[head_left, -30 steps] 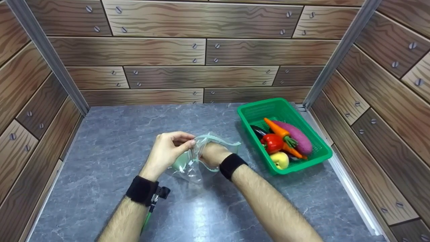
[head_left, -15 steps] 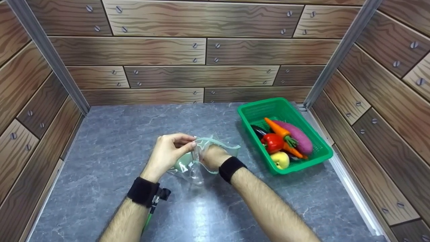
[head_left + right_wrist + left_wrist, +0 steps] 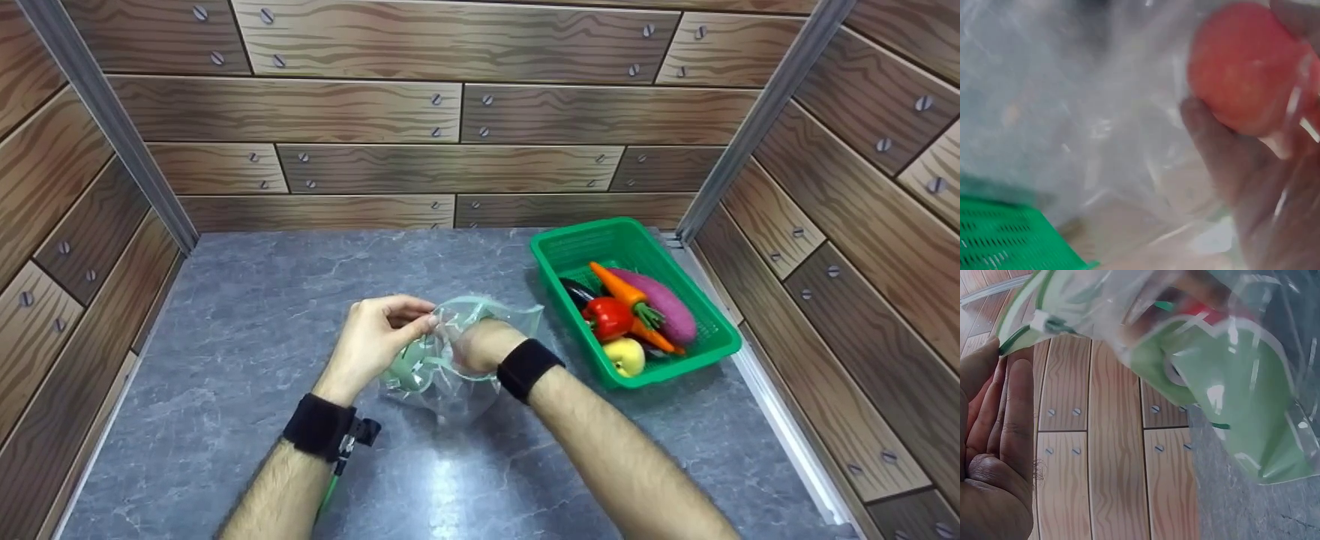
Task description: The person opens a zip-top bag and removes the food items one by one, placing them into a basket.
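My left hand (image 3: 367, 337) pinches the rim of a clear zip bag (image 3: 457, 397) with green printing, close to its white slider (image 3: 1044, 322) in the left wrist view. Through the mouth of the bag, my right hand (image 3: 489, 345) reaches inside. There, in the right wrist view, its fingers curl round a smooth red round fruit (image 3: 1247, 70); blur and plastic film hide its exact kind. The bag's green printed panel (image 3: 1230, 388) covers part of that hand from the left side.
To the right stands a green plastic basket (image 3: 726, 346). In it lie a red bell pepper (image 3: 609, 318), orange carrots (image 3: 619, 285), a purple sweet-potato-like vegetable (image 3: 670, 309), a dark eggplant (image 3: 577, 292) and a yellow fruit (image 3: 624, 357). Wood-patterned walls (image 3: 367, 112) surround the grey tabletop (image 3: 277, 274).
The bag's mouth has spread wider and its lower part has filled out toward me. My right wrist has shifted slightly right, still inside the bag. My left hand has hardly moved.
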Demonstrator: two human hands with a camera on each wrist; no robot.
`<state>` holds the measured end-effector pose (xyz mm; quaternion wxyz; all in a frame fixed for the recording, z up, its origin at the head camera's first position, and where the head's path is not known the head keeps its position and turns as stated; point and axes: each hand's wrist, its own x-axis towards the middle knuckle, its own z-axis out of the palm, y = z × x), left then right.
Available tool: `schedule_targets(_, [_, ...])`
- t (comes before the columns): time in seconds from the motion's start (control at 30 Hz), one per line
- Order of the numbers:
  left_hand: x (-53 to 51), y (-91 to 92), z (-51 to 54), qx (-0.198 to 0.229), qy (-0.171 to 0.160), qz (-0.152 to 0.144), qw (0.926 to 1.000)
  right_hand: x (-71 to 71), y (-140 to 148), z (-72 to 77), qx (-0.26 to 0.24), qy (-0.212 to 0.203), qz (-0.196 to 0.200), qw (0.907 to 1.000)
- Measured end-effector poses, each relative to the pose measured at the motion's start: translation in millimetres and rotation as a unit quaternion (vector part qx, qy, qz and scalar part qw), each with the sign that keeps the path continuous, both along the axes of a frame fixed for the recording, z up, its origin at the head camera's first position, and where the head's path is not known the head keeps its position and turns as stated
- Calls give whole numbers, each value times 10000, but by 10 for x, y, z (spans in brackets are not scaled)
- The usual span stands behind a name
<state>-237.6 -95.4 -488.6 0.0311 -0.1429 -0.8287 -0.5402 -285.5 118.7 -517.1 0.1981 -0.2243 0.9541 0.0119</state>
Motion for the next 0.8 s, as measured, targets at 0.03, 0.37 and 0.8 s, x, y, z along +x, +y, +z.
schedule_targets(0.03, [2,8,13,20,13,-7,10000,11,16,68,34,-27,24,10000])
schedule_targets(0.37, [13,0,73,80,135,-27,9999,65,211,439,211,-453,56,9987])
schedule_targets(0.8, [-118,-349,-518,-1458,-195,-364,9885,43,491,552,-484,-523,522,9961])
